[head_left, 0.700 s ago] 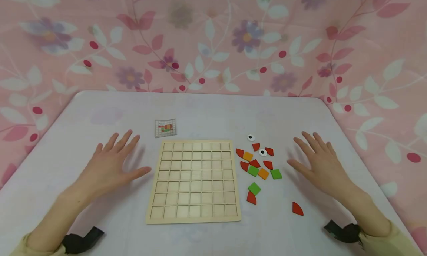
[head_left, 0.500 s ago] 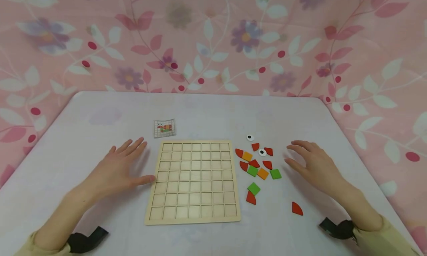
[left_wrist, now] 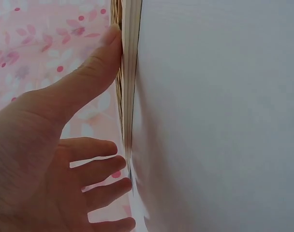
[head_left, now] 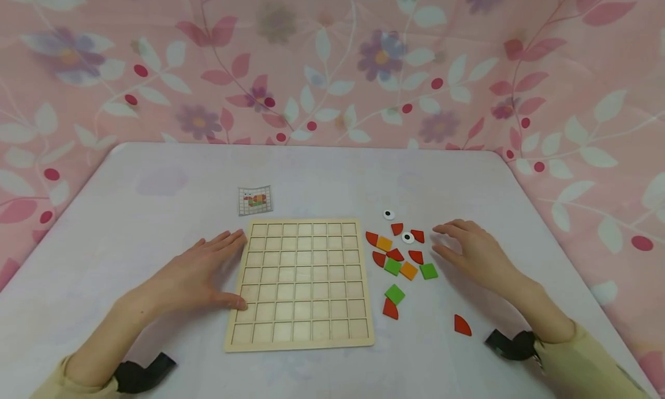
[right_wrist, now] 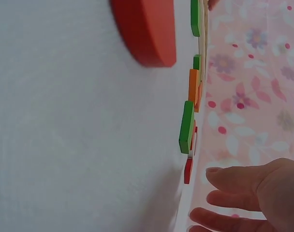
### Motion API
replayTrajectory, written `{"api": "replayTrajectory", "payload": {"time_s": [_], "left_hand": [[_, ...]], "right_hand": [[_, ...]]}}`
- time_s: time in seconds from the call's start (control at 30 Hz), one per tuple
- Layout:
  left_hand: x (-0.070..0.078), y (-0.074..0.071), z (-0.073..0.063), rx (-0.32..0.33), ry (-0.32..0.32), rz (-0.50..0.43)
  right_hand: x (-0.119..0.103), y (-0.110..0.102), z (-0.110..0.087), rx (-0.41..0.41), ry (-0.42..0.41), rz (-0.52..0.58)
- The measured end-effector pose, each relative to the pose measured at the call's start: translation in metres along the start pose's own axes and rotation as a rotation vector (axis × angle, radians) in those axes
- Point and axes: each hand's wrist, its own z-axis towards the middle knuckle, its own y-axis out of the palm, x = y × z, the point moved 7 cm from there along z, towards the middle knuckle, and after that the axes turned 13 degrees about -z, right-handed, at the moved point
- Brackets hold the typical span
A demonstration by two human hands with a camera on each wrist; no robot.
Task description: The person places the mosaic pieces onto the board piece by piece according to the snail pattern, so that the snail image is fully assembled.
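My left hand (head_left: 194,272) lies at the left edge of a pale wooden grid board (head_left: 302,284), thumb on the rim and the other fingers stretched along the side. In the left wrist view the thumb (left_wrist: 86,77) meets the board's edge (left_wrist: 132,58). My right hand (head_left: 475,252) hovers just right of the loose pieces, fingers loosely bent with nothing between them. Nearest to it are a red quarter-circle piece (head_left: 417,236), a white eye disc (head_left: 407,237) and a green square (head_left: 428,271). In the right wrist view that green square (right_wrist: 186,128) stands near the fingers.
Orange squares (head_left: 408,271), more green squares (head_left: 395,295) and several red quarter circles are scattered right of the board. One red quarter circle (head_left: 462,325) lies apart at the front. A small picture card (head_left: 255,201) is behind the board. A floral cloth (head_left: 332,70) rises behind the table.
My left hand has moved right and nearer, onto the board's left edge. My right hand has moved left toward the pieces, its fingers bending from a wide spread.
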Motion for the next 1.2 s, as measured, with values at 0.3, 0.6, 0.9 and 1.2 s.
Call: {"api": "replayTrajectory", "payload": {"time_s": [0.3, 0.6, 0.9, 1.2], "left_hand": [[0.001, 0.002, 0.001, -0.029, 0.022, -0.052], [0.002, 0.003, 0.002, -0.045, 0.000, -0.068], [0.003, 0.004, 0.004, -0.059, -0.018, -0.080], [0.002, 0.006, 0.005, -0.076, -0.024, -0.097]], "right_hand": [[-0.006, 0.005, 0.011, 0.010, -0.045, 0.007], [-0.009, 0.011, 0.018, 0.012, -0.078, 0.023], [-0.012, 0.014, 0.025, 0.051, -0.131, 0.057], [-0.016, 0.018, 0.028, 0.046, -0.157, 0.057]]}}
